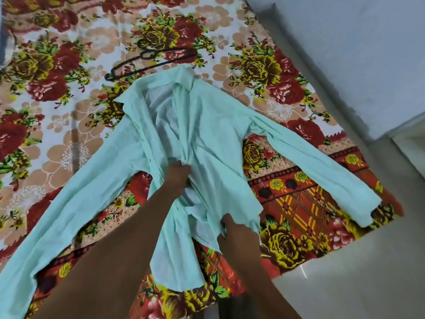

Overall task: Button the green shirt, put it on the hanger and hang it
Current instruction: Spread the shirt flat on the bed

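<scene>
Pale mint-green long-sleeved cotton shirt (207, 143) spread open on a bed, both hands at its front edges, no buttons done that can be seen.

The shirt lies face up in the middle of the frame on the red-and-yellow floral bedsheet (57, 88), collar toward the top, hem toward the bottom, sleeves splayed to lower left and right. The left hand (178, 174) pinches a bunched fold of the front placket at mid-chest; the right hand (232, 233) grips the lower front panel near the hem, fingers closed on cloth. The placket's long axis runs up from both hands toward the collar, so the two edges must be drawn together between them. The thin black hanger (149, 62) lies just beyond the collar, upper centre, clear of the hands. Nothing blocks the shirt front.
</scene>
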